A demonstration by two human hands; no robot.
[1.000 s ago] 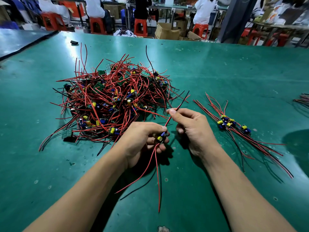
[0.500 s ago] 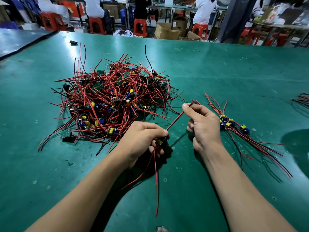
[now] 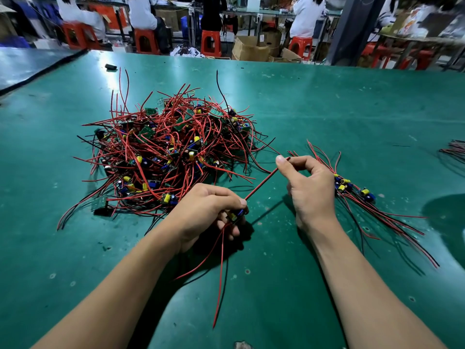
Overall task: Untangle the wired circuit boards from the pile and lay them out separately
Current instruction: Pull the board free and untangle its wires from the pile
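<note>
Pinching the end of a red wire (image 3: 261, 181) between thumb and forefinger, the right hand (image 3: 309, 187) held it stretched straight, its other fingers curled. The wire ran down to a small circuit board (image 3: 235, 215) gripped in the curled fingers of the left hand (image 3: 208, 210), whose other leads (image 3: 221, 260) trailed toward the camera. Beyond the left hand lay the tangled pile (image 3: 171, 152). Just beside the right hand, a few separated boards (image 3: 352, 187) lay on the green table (image 3: 327, 109).
</note>
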